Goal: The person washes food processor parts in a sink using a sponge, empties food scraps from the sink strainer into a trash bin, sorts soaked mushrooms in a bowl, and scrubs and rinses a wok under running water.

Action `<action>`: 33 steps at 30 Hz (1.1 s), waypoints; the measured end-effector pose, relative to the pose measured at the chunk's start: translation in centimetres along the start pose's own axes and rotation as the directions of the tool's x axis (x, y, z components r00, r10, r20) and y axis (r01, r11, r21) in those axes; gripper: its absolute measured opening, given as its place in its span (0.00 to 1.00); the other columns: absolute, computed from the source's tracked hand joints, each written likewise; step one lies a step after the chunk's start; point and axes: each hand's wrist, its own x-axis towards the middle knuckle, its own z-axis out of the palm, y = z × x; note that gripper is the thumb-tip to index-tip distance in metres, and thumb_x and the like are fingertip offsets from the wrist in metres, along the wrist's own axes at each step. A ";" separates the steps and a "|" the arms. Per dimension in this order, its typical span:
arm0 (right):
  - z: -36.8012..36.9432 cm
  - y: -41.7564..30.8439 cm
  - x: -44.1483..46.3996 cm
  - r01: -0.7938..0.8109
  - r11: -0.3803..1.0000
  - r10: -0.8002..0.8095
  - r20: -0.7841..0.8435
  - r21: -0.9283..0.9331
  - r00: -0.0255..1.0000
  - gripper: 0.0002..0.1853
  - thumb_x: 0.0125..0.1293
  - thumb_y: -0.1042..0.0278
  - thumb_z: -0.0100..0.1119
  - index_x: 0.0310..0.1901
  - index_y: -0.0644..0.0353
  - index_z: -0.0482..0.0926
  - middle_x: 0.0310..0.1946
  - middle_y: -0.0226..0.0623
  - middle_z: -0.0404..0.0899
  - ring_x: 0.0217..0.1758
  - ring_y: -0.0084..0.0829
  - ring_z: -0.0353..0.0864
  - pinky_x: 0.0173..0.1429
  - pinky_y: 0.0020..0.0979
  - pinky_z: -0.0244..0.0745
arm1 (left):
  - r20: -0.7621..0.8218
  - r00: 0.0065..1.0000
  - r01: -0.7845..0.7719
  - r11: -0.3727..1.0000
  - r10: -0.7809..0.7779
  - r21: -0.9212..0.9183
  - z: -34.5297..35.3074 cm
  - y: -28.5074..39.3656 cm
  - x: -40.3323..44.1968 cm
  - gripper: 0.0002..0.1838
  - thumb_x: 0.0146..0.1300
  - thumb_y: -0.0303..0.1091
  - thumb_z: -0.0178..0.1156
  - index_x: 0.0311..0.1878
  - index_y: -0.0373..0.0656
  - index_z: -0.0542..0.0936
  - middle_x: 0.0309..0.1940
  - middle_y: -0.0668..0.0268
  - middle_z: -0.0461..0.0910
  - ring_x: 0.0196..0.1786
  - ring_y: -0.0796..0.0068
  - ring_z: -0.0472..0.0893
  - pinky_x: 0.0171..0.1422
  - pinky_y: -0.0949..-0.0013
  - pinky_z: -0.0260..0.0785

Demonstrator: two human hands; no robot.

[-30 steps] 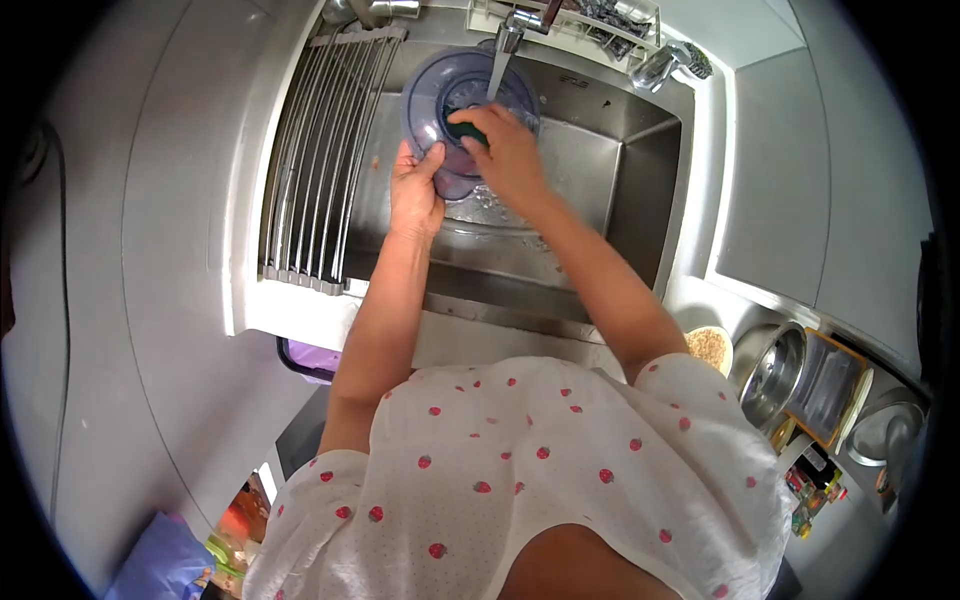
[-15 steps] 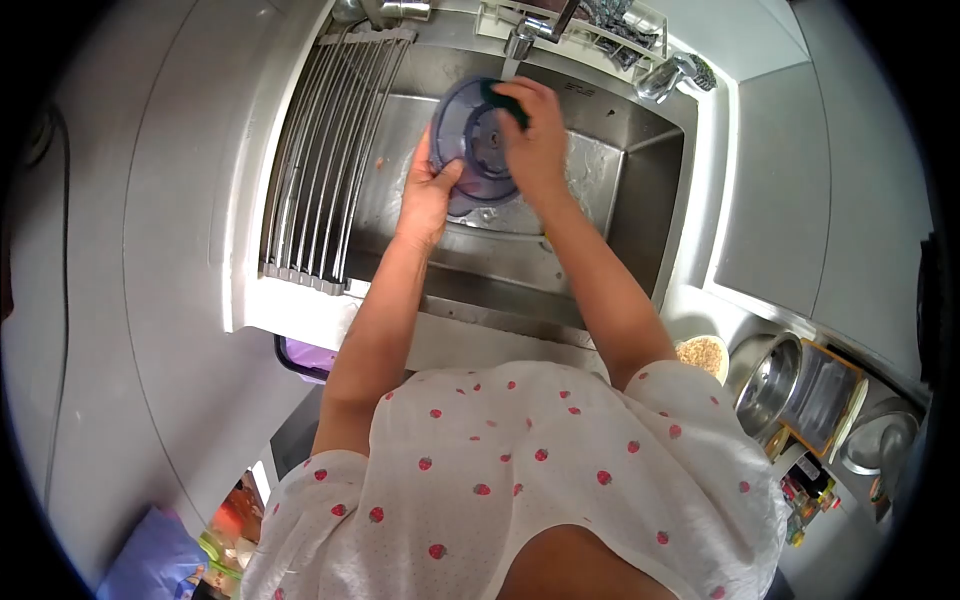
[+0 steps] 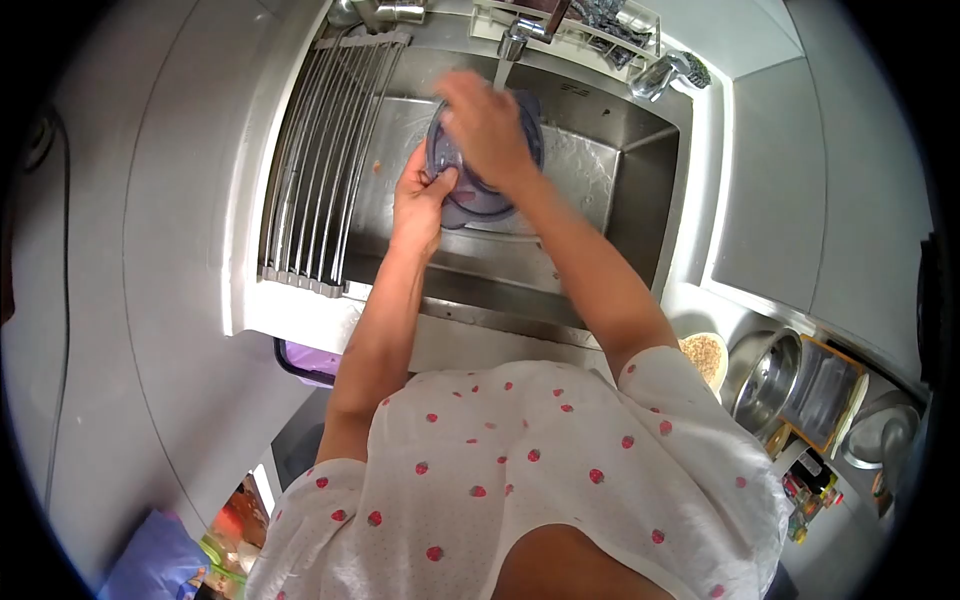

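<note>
Head view has the lid (image 3: 478, 204) in the sink (image 3: 645, 185), gripped as before by the left hand (image 3: 420, 195) at its eight o'clock, thumb over the rim. Half a second ago the right hand (image 3: 485, 125) was at the lid's one o'clock; now it has swept across towards eleven, blurred and covering the lid's middle. The green pad it held then is lost to view, so I cannot tell whether its fingers grip anything. Water (image 3: 502, 73) runs from the tap (image 3: 512, 45) at twelve. At the sink's four o'clock, a bowl (image 3: 723, 361) holds grain (image 3: 702, 356); just beyond stands a steel bowl (image 3: 765, 380), its inside mostly glare.
</note>
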 end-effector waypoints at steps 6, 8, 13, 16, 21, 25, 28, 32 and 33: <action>0.2 4.7 -1.1 -0.200 0.966 0.220 -0.113 0.161 0.969 0.21 0.60 0.68 0.44 0.56 0.61 0.65 0.57 0.42 0.64 0.61 0.42 0.61 0.61 0.36 0.56 | 0.016 1.000 -0.019 0.971 0.023 -0.238 -1.1 -0.1 0.3 0.19 0.58 0.21 0.49 0.55 0.39 0.66 0.45 0.62 0.75 0.44 0.72 0.76 0.50 0.68 0.70; 1.2 3.4 -3.5 -0.249 0.957 0.276 -0.203 0.150 0.939 0.20 0.60 0.68 0.44 0.56 0.61 0.65 0.57 0.43 0.63 0.61 0.43 0.61 0.61 0.35 0.56 | -0.040 0.999 -0.033 0.954 0.022 -0.299 -1.3 -0.1 0.8 0.19 0.58 0.22 0.49 0.55 0.40 0.66 0.45 0.62 0.74 0.46 0.72 0.75 0.51 0.67 0.69; 0.3 -2.3 -6.8 -0.193 0.976 0.177 -0.145 -0.102 0.973 0.23 0.55 0.66 0.50 0.54 0.62 0.65 0.56 0.45 0.63 0.58 0.44 0.62 0.60 0.44 0.56 | -0.139 0.990 -0.049 0.884 -0.019 -0.465 -1.2 -0.4 2.2 0.19 0.61 0.24 0.47 0.56 0.43 0.64 0.49 0.63 0.72 0.48 0.69 0.73 0.53 0.64 0.68; 0.7 2.6 -5.2 -0.240 0.956 0.217 -0.145 -0.168 0.965 0.24 0.55 0.67 0.50 0.55 0.61 0.64 0.58 0.45 0.60 0.61 0.44 0.59 0.60 0.47 0.54 | -0.137 0.990 -0.020 0.916 -0.038 -0.400 -0.7 -0.6 1.2 0.20 0.61 0.25 0.47 0.58 0.45 0.64 0.50 0.63 0.71 0.51 0.68 0.71 0.57 0.62 0.65; -1.3 1.7 -3.8 -0.257 0.954 0.237 -0.136 -0.153 0.962 0.23 0.59 0.66 0.45 0.58 0.61 0.61 0.59 0.46 0.59 0.62 0.44 0.57 0.62 0.43 0.53 | -0.098 0.993 0.013 0.902 -0.062 -0.431 -0.8 -0.9 1.3 0.19 0.61 0.26 0.49 0.55 0.46 0.65 0.49 0.64 0.71 0.51 0.67 0.71 0.56 0.61 0.65; -0.5 1.7 -5.4 -0.155 0.983 0.144 -0.104 -0.102 0.984 0.24 0.57 0.67 0.49 0.55 0.64 0.62 0.55 0.49 0.63 0.58 0.48 0.62 0.58 0.41 0.58 | -0.100 0.995 -0.017 0.945 -0.017 -0.326 -1.3 0.5 1.4 0.17 0.60 0.27 0.50 0.53 0.46 0.66 0.49 0.65 0.71 0.49 0.70 0.72 0.54 0.63 0.66; 0.1 5.2 -2.6 -0.267 0.960 0.279 -0.315 0.083 0.907 0.22 0.58 0.68 0.48 0.54 0.64 0.63 0.52 0.50 0.66 0.56 0.47 0.64 0.57 0.39 0.61 | -0.034 0.999 0.007 0.952 -0.018 -0.305 -0.6 0.0 0.5 0.17 0.59 0.24 0.51 0.53 0.44 0.67 0.45 0.66 0.74 0.47 0.72 0.73 0.53 0.65 0.67; -1.9 3.9 0.2 -0.195 0.981 0.193 -0.116 -0.008 0.974 0.19 0.57 0.67 0.49 0.51 0.62 0.68 0.50 0.47 0.68 0.54 0.43 0.67 0.56 0.38 0.62 | 0.059 0.997 0.058 0.976 -0.047 -0.211 -0.5 0.5 0.8 0.17 0.59 0.22 0.49 0.53 0.42 0.67 0.43 0.66 0.75 0.47 0.73 0.74 0.52 0.68 0.67; -1.8 3.0 0.7 -0.188 0.981 0.188 -0.015 -0.045 0.982 0.19 0.56 0.67 0.50 0.50 0.61 0.69 0.49 0.46 0.69 0.53 0.42 0.68 0.56 0.38 0.62 | 0.112 0.990 0.093 0.991 -0.082 -0.098 -0.7 0.7 0.8 0.16 0.60 0.23 0.49 0.52 0.41 0.67 0.44 0.65 0.74 0.47 0.73 0.74 0.52 0.67 0.67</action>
